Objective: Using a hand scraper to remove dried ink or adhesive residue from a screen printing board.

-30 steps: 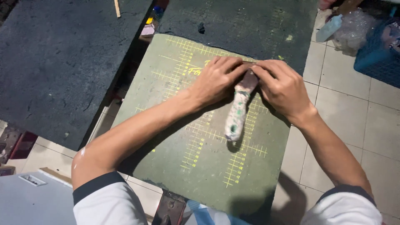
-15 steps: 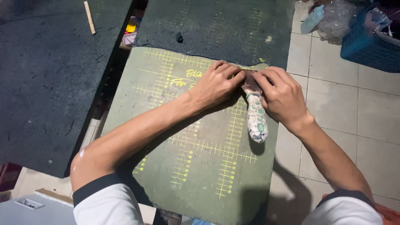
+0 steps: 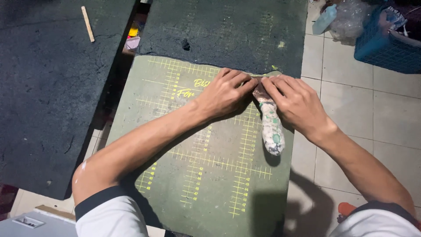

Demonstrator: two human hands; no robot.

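Both hands, left hand (image 3: pixel 223 94) and right hand (image 3: pixel 294 105), pinch the top end of a patterned fabric strip (image 3: pixel 271 127) lying on the green cutting mat (image 3: pixel 188 175) near its right edge, where uneven pressure could skew the strip off the mat

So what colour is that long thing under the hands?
White with green and brown blotches: the long piece, seen from the head camera.

Dim indoor light falls from above, casting dark shadows beneath the hands (image 3: pixel 263 98) and forearms onto the surface (image 3: pixel 210 193); focus stays fairly sharp, corners darker, mild wide-angle stretch.
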